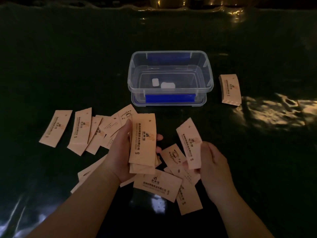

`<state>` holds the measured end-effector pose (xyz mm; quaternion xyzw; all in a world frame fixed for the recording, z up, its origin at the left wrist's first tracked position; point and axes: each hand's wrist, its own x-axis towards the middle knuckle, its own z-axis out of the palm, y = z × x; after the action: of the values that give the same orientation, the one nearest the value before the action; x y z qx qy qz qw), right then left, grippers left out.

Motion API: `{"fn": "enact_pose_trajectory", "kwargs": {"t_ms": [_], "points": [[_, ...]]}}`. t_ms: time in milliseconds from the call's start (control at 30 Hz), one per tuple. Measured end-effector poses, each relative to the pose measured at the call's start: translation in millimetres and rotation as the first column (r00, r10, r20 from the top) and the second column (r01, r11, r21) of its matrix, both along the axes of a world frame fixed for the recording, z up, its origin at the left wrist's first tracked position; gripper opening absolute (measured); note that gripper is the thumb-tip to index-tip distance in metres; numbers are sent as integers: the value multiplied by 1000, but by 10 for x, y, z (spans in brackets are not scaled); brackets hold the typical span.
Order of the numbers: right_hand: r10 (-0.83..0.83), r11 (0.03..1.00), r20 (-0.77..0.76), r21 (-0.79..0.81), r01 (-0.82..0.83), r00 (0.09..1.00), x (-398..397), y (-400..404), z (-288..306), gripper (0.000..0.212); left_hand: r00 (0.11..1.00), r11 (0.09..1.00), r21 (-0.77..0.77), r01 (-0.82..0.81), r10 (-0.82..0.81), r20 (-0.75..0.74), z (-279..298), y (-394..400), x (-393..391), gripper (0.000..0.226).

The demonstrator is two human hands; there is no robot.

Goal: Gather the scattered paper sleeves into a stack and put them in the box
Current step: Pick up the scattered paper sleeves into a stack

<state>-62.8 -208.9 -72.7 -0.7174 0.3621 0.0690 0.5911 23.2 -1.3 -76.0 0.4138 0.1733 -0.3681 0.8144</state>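
Observation:
My left hand (pixel 118 152) grips a small stack of tan printed paper sleeves (pixel 143 140), held upright above the table. My right hand (pixel 212 162) pinches a single sleeve (pixel 189 143) by its lower end, just right of the stack. Several loose sleeves (pixel 82 129) lie scattered on the dark table to the left, and more sleeves (pixel 157 183) lie under and between my hands. A clear plastic box (pixel 208 79) with blue clips stands open beyond my hands, resting on its lid. A neat pile of sleeves (pixel 230 90) lies to the right of the box.
Two small white pieces (pixel 163 84) lie inside the box. The table has a dark glossy cover (pixel 68 66) with bright reflections at the right and near the front edge. The room is dim.

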Motion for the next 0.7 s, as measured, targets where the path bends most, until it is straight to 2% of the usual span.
{"fn": "enact_pose_trajectory", "kwargs": {"t_ms": [67, 133, 200, 233, 333, 400, 533, 600, 633, 700], "points": [[-152, 953, -9, 262, 149, 988, -29, -22, 36, 25, 1000, 1000, -9, -21, 21, -16, 3, -47, -2, 58], [-227, 854, -32, 474, 215, 973, -38, -31, 46, 25, 999, 1000, -16, -27, 26, -27, 15, -91, -2, 58], [-247, 806, -33, 547, 225, 968, -33, -27, 26, 27, 999, 1000, -18, -21, 20, -37, 35, -124, -2, 58], [-239, 823, -33, 524, 220, 971, -28, -26, 14, 29, 999, 1000, -15, -13, 12, -41, 45, -138, -1, 56], [-169, 930, -56, 320, 178, 984, 24, -27, -3, 22, 998, 999, -23, 23, -24, -63, 79, -164, -1, 47], [-129, 960, -64, 244, 141, 990, 52, -32, -8, 21, 996, 999, -28, 32, -34, -78, 87, -172, -7, 47], [-133, 956, -40, 259, 139, 990, 80, -49, -60, 28, 998, 999, -25, 31, -32, -59, 69, -177, -22, 46], [-215, 889, -58, 403, 220, 975, 69, -73, -83, 29, 999, 1000, -5, 28, -28, -39, 52, -170, -33, 44], [-269, 809, -69, 525, 264, 961, 68, -80, -83, 30, 999, 999, 10, 37, -36, -23, 42, -161, -36, 43], [-349, 588, -56, 764, 265, 935, 62, -100, -65, 33, 998, 997, 46, 59, -60, 11, 34, -153, -42, 40]]}}
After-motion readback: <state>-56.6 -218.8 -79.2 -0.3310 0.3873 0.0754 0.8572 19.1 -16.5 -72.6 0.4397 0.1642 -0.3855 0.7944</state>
